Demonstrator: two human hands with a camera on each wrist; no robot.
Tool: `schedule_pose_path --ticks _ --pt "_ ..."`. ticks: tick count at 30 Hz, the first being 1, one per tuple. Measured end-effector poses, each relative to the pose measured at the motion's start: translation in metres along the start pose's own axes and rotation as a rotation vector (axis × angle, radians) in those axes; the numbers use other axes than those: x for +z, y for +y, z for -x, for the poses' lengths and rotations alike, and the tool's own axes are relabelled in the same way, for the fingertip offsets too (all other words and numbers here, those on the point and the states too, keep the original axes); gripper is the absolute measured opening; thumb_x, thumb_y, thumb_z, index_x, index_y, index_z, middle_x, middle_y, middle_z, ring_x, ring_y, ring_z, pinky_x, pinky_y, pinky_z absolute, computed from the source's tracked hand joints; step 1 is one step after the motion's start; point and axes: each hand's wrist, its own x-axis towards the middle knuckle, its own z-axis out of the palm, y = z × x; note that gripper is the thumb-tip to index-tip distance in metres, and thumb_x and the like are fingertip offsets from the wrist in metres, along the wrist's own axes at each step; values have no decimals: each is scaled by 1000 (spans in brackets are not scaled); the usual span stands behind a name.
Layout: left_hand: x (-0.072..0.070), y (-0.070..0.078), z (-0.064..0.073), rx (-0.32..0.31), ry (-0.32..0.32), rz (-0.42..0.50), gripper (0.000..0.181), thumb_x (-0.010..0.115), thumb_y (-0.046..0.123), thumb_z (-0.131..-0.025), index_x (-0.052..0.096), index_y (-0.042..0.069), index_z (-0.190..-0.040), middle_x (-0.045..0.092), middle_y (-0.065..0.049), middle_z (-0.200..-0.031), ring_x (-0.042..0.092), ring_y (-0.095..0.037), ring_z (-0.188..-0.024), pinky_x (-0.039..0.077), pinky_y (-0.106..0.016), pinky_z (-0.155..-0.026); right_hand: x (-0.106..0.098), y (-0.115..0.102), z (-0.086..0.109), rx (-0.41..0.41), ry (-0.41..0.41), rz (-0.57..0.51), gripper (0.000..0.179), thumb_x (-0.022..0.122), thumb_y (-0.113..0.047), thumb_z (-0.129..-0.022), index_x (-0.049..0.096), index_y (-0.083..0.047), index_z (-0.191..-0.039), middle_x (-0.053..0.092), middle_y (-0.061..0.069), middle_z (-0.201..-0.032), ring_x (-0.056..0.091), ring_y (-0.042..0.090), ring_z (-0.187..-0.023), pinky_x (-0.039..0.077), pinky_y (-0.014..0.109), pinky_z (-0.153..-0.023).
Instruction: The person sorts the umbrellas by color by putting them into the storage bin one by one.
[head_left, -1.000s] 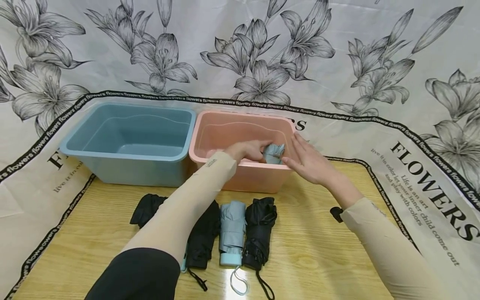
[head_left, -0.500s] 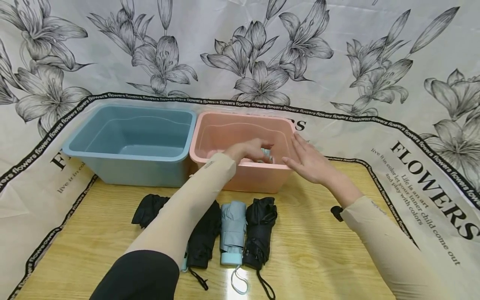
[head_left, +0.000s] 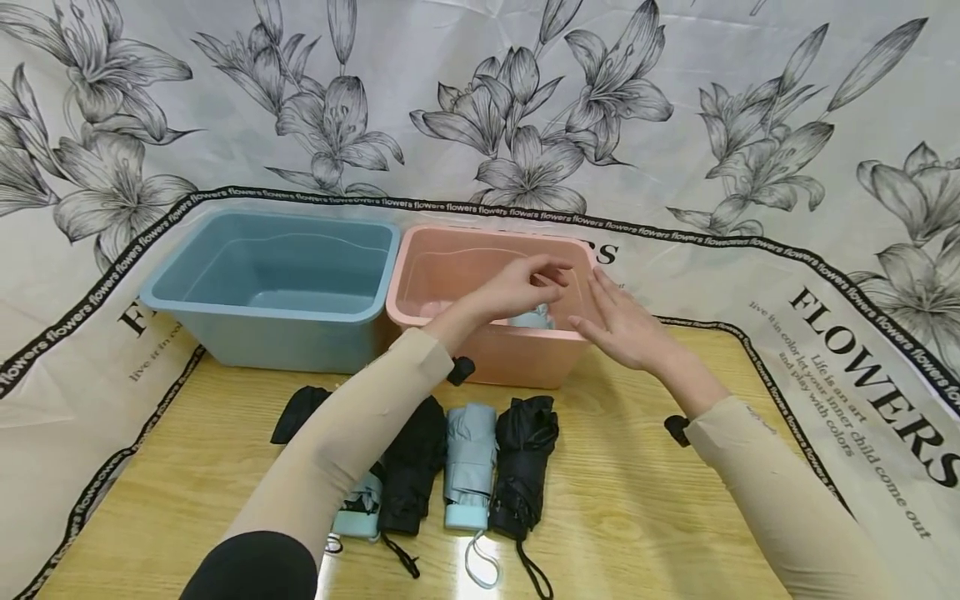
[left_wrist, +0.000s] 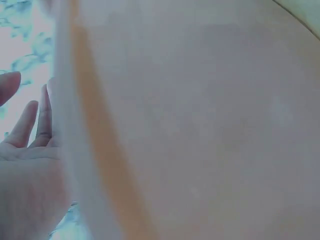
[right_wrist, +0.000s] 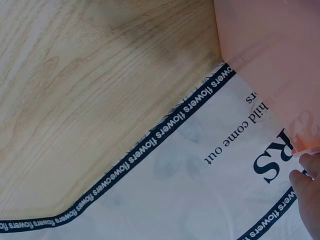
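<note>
My left hand (head_left: 525, 287) hovers over the pink bin (head_left: 491, 354) with loosely bent fingers and nothing in them. Just below it, a light blue folded umbrella (head_left: 534, 317) lies inside the bin, partly hidden by the front rim and the hand. My right hand (head_left: 626, 329) rests with straight fingers against the bin's right rim. The left wrist view is mostly filled by the pink bin's wall (left_wrist: 200, 120), with the left hand (left_wrist: 30, 175) at its left side. In the right wrist view, the right fingers (right_wrist: 307, 172) touch the bin's edge.
A blue bin (head_left: 277, 342) stands directly left of the pink one. On the wooden table in front lie black umbrellas (head_left: 525, 467) and light blue umbrellas (head_left: 470, 467) in a row, some behind the left forearm. A flower-printed cloth (head_left: 480, 100) hangs behind.
My left hand has let go of the light blue umbrella, which now sits lower in the pink bin, and has risen above it. My right hand stays at the rim.
</note>
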Motion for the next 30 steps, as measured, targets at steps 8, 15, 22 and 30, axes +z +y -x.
schedule_pose_path --ticks 8,15,22,30 --pt "-8 33 41 149 49 33 50 63 19 -106 51 12 -154 65 -6 -134 62 -17 -114 51 -29 -97 -1 3 0 6 0 -11 90 35 -61 -108 4 2 -165 -6 18 -173 6 46 -157 12 63 -124" --pt "-20 50 81 253 75 4 51 63 23 -106 50 14 -155 64 -3 -134 62 -14 -113 52 -33 -95 -2 2 1 12 7 -23 90 36 -60 -108 3 1 -165 -6 19 -173 6 48 -157 12 64 -124" --pt "-35 55 120 315 136 -33 50 64 16 -105 51 11 -153 63 -3 -131 62 -16 -111 54 -38 -92 1 2 1 6 17 -19 91 34 -63 -107 4 1 -165 -4 19 -173 6 47 -157 12 62 -124" --pt "-53 44 171 298 212 -64 50 64 10 -104 52 15 -152 62 -4 -132 60 -18 -110 52 -38 -92 3 3 1 -3 29 -22 91 35 -62 -108 4 0 -165 -4 19 -173 6 46 -157 11 60 -125"
